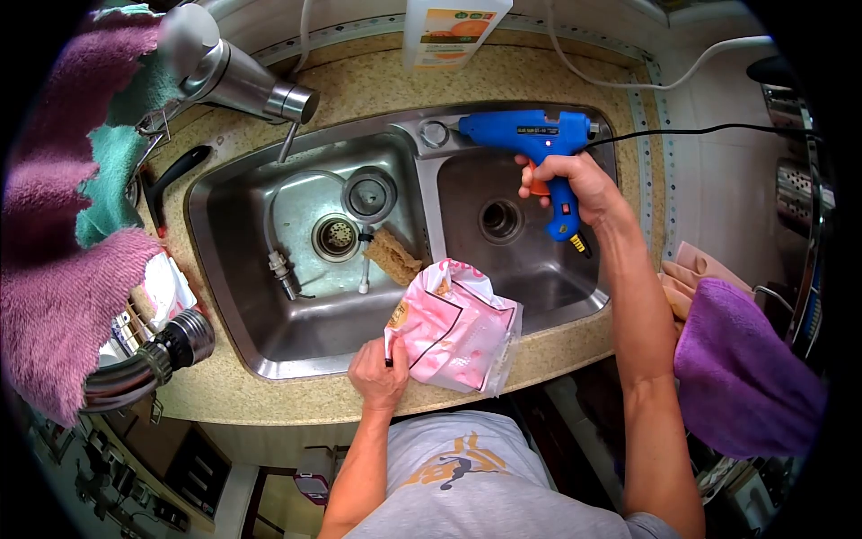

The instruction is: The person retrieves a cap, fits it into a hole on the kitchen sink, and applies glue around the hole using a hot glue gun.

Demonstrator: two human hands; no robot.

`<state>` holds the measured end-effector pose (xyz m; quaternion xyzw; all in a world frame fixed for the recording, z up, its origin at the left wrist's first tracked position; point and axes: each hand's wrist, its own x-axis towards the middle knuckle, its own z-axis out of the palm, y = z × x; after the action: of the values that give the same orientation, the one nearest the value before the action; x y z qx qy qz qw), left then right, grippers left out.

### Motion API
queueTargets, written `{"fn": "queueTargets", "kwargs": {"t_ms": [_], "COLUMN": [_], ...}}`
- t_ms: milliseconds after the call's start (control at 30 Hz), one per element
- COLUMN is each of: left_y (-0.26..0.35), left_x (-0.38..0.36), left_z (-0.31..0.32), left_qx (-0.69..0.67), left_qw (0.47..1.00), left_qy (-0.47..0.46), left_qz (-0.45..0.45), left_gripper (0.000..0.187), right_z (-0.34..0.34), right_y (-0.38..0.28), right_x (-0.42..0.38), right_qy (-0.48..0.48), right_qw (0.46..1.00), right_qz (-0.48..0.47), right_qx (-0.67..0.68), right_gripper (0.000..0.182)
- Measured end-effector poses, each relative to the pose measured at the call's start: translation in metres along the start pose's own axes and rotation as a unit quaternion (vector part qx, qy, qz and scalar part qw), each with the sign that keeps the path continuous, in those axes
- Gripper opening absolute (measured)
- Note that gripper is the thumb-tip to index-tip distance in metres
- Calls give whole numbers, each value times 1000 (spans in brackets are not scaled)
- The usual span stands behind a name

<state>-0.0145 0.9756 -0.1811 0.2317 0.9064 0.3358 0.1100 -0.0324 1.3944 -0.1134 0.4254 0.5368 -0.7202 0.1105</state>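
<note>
My right hand [579, 184] is wrapped round the handle of a blue hot glue gun [516, 132], held above the right sink bowl with its nozzle pointing left. An orange trigger shows under my fingers, and a black cord runs off to the right. Closed on the left edge of a pink and white plastic bag [453, 328] is my left hand [379, 373], at the front rim of the sink. The bag hangs over the rim; its contents are hidden. Something small and black shows beside my left fingers, too little to name.
In the left bowl of the steel sink [260, 346] lie a brown sponge [392, 255], a round strainer [369, 195] and a hose with a metal fitting [284, 272]. A faucet [260, 90], a white bottle [449, 40], towels [745, 368] and a black-handled tool [180, 171] surround it.
</note>
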Motion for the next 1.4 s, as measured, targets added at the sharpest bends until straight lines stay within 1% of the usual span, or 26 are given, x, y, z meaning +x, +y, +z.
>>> {"fn": "queueTargets", "kwargs": {"t_ms": [300, 900, 1400], "left_y": [-1, -1, -2], "left_x": [0, 1, 1], "left_z": [0, -1, -1], "left_qx": [4, 13, 12], "left_qw": [1000, 1000, 1000], "left_qy": [2, -5, -8], "left_qz": [4, 1, 4], "left_gripper": [18, 18, 18], "right_z": [-5, -1, 7], "right_y": [-9, -36, -48], "right_x": [6, 9, 13], "right_qy": [-14, -4, -3], "right_qw": [1000, 996, 995], "right_qz": [8, 26, 3], "right_qx": [-24, -85, -99], "right_gripper": [41, 40, 44]}}
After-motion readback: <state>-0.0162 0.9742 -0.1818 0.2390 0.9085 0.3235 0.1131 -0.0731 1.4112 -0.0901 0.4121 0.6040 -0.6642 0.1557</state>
